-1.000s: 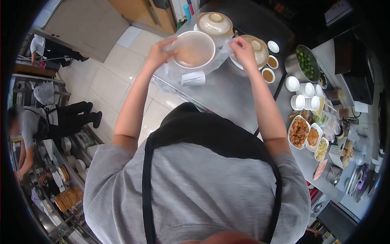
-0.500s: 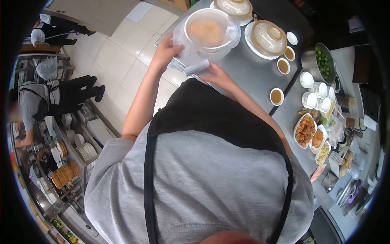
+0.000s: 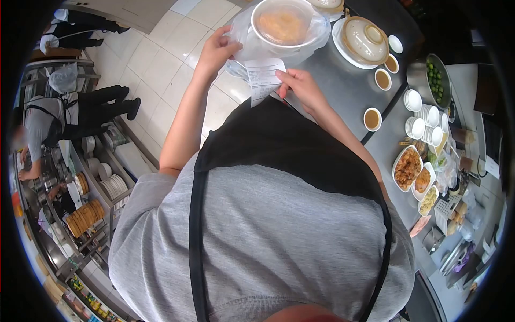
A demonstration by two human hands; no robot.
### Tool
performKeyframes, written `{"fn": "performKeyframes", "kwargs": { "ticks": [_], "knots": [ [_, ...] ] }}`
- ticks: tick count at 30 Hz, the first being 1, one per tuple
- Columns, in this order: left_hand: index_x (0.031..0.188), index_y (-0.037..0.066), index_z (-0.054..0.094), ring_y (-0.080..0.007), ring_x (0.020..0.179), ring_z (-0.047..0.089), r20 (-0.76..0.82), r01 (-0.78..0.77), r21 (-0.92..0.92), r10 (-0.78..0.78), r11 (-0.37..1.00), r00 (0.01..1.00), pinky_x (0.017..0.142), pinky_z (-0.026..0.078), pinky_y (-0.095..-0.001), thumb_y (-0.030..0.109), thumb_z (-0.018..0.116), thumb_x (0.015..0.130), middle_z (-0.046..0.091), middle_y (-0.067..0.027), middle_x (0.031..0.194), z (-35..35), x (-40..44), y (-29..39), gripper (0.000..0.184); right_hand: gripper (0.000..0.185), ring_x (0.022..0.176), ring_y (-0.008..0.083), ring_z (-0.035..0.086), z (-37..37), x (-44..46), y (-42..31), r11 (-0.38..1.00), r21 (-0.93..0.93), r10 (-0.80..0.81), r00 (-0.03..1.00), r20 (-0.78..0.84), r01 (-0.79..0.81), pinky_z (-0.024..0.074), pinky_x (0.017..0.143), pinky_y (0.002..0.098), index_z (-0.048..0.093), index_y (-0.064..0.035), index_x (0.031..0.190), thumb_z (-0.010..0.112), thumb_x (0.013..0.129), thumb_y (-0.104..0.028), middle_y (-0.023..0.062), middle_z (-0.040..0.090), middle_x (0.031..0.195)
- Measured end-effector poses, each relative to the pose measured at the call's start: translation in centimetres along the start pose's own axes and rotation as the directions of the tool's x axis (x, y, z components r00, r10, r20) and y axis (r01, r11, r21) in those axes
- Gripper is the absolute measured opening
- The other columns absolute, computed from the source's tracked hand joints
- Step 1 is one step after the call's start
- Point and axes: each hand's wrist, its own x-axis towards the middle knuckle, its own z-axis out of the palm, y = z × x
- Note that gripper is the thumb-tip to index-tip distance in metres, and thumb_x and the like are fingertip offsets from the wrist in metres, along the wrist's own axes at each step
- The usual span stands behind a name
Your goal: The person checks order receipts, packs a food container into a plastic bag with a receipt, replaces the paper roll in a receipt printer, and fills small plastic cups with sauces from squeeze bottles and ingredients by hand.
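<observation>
A round white takeaway bowl (image 3: pixel 283 28) with orange-yellow food under a see-through cover sits at the counter's near edge. A clear plastic bag (image 3: pixel 244 33) spreads around it. At the bowl's left, my left hand (image 3: pixel 217 52) grips the bag's edge between thumb and fingers. Between the thumb and fingers of my right hand (image 3: pixel 304 90) is a white printed receipt (image 3: pixel 263 75), hanging in front of the bowl, its print too small to read. Its lower end reaches my black apron (image 3: pixel 279 137).
Lidded clay pots (image 3: pixel 366 40) stand on the steel counter (image 3: pixel 335 88) beyond my right hand, with sauce cups (image 3: pixel 372 119) nearby. Farther right are stacked white cups (image 3: pixel 414 127), a pot of green vegetables (image 3: pixel 429 80) and food trays (image 3: pixel 407 169). A co-worker (image 3: pixel 40 126) bends over shelving at left.
The receipt, curled before, now hangs opened out with its printed side showing. My right hand has risen slightly with it. The view has shifted a little; my left hand stays at the bag.
</observation>
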Motion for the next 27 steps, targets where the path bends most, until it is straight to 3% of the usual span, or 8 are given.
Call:
{"fn": "performKeyframes", "kwargs": {
  "ticks": [20,22,23,24,25,26,27],
  "knots": [
    [0.119,-0.005,0.042,-0.0123,0.070,0.055,0.020,-0.012,-0.021,0.013,1.000,1.000,0.064,0.041,-0.0251,0.008,0.060,0.073,0.062,-0.0069,0.079,0.5,-0.3,0.0,0.051,0.028,0.063,0.0096,0.051,0.5,-0.6,0.2,1.000,0.016,-0.017,1.000,0.005,0.017,0.0405,0.068,0.0244,0.058,-0.0008,0.079,0.051,0.088,-0.027,0.0026,0.053,0.054],
    [0.119,-0.005,0.042,-0.0120,0.070,0.055,0.030,-0.014,-0.016,0.015,1.000,0.999,0.064,0.041,-0.0248,0.008,0.059,0.074,0.062,-0.0064,0.079,0.3,-0.4,-0.1,0.050,0.030,0.063,0.0111,0.051,0.3,-1.1,-1.3,0.848,-0.531,-0.095,0.986,-0.139,0.007,0.0408,0.065,0.0252,0.056,-0.0010,0.085,0.056,0.084,-0.031,0.0031,0.054,0.059],
    [0.119,-0.004,0.042,-0.0118,0.070,0.055,0.040,-0.015,-0.010,0.015,1.000,0.999,0.064,0.041,-0.0245,0.008,0.059,0.074,0.062,-0.0059,0.078,0.2,-0.3,0.0,0.049,0.030,0.063,0.0111,0.051,0.0,-1.2,-1.7,0.843,-0.537,-0.109,0.984,-0.143,0.015,0.0408,0.065,0.0252,0.056,-0.0010,0.085,0.056,0.084,-0.031,0.0031,0.054,0.059],
    [0.119,-0.004,0.042,-0.0118,0.070,0.055,0.042,-0.033,-0.012,0.033,0.999,0.999,0.064,0.041,-0.0245,0.008,0.059,0.074,0.062,-0.0059,0.078,0.1,-0.2,0.2,0.049,0.036,0.072,0.0192,0.053,-0.4,-1.2,-2.1,0.763,-0.626,-0.431,0.848,-0.309,0.160,0.0392,0.073,0.0321,0.055,-0.0010,0.092,0.060,0.079,-0.034,0.0069,0.056,0.069],
    [0.120,-0.007,0.040,-0.0123,0.070,0.055,0.047,-0.028,-0.017,0.029,0.999,0.998,0.063,0.042,-0.0242,0.007,0.059,0.073,0.061,-0.0071,0.076,0.0,-0.3,0.3,0.053,0.046,0.081,0.0273,0.054,-0.9,-1.3,-2.6,0.638,-0.728,-0.699,0.587,-0.409,0.252,0.0377,0.081,0.0390,0.054,-0.0009,0.100,0.064,0.073,-0.037,0.0107,0.058,0.080],
    [0.122,-0.010,0.037,-0.0128,0.070,0.055,0.052,-0.018,-0.021,0.020,1.000,0.998,0.061,0.043,-0.0239,0.006,0.059,0.073,0.060,-0.0084,0.075,0.0,-0.3,0.5,0.056,0.058,0.088,0.0275,0.053,-1.9,-0.7,-3.4,0.532,-0.803,-0.801,0.467,-0.375,0.267,0.0374,0.080,0.0421,0.047,-0.0025,0.111,0.067,0.069,-0.038,0.0127,0.054,0.096],
    [0.122,-0.010,0.037,-0.0128,0.070,0.055,0.057,-0.027,-0.020,0.028,0.999,0.998,0.061,0.043,-0.0239,0.006,0.059,0.073,0.060,-0.0084,0.075,0.1,-0.3,0.8,0.056,0.058,0.088,0.0275,0.053,-2.6,0.2,-4.1,0.530,-0.805,-0.805,0.458,-0.378,0.267,0.0374,0.080,0.0421,0.047,-0.0025,0.111,0.067,0.069,-0.038,0.0127,0.054,0.096]
  ]
}}
